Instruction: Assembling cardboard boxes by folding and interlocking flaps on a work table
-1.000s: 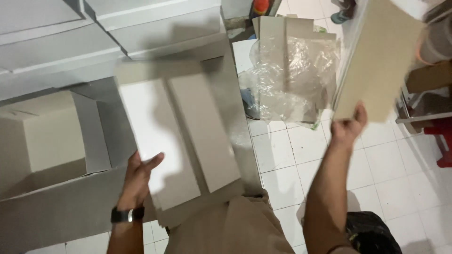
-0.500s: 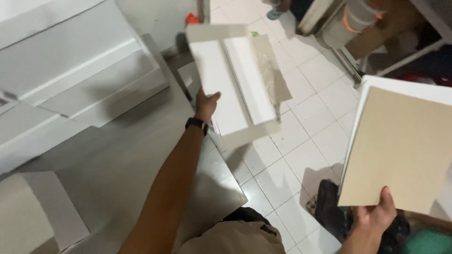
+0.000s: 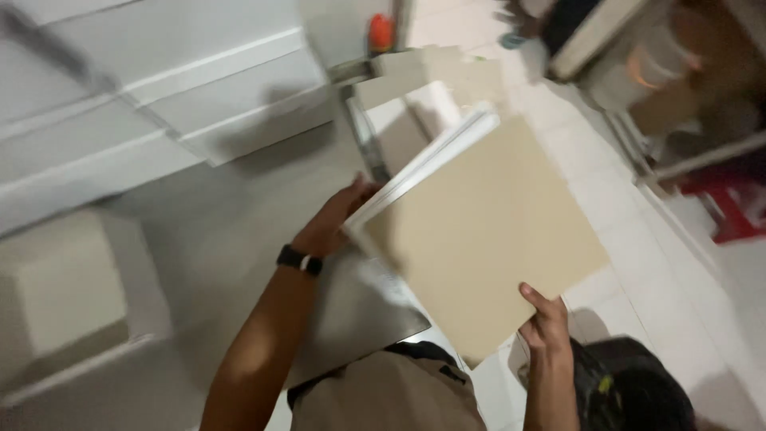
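Note:
A stack of flat beige cardboard sheets with white edges hangs tilted in front of me. My right hand grips its lower right edge, thumb on top. My left hand, with a black band on the wrist, holds the stack's upper left edge where the white sheet edges show. Beyond the stack, a folded white and beige carton piece lies on the tiled floor. The picture is blurred by motion.
Large grey-white flat cartons are stacked at the left, with an open box at the lower left. A metal sheet lies under my arms. A red stool, a shelf with containers and a dark bag stand at the right.
My left hand has let go of the folded carton piece, which now lies farther off, and has come to the beige stack. The right hand swung that stack in from the right.

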